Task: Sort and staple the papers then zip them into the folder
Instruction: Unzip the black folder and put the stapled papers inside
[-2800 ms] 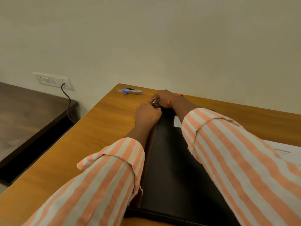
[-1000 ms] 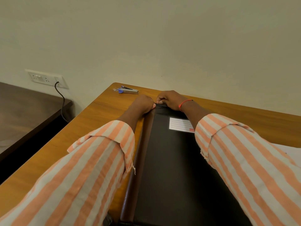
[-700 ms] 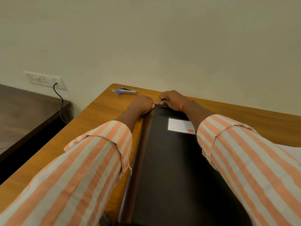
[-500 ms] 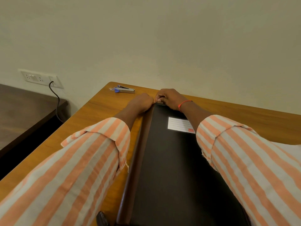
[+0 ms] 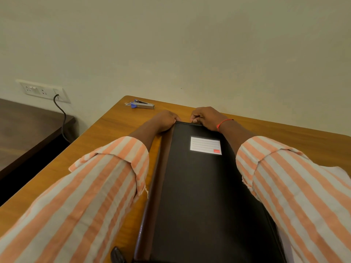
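Black folder (image 5: pixel 199 186) flat on table (image 5: pixel 114 130), left hand (image 5: pixel 165 120) at its far left corner, fingers curled against the edge, right hand (image 5: pixel 207 117) just beside, fingertips pinching its far edge, stapler (image 5: pixel 142 104) beyond that corner

Left hand (image 5: pixel 165 120) grips folder (image 5: pixel 199 186) far corner; right hand (image 5: pixel 207 117) curled there, maybe pinching zipper.

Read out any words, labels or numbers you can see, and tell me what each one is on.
No text can be read.
On the black folder, the white label: blank ruled lines only.
In that label's corner, the red patch: print too small to read.
On the stapler and the wall socket: no legible marking.
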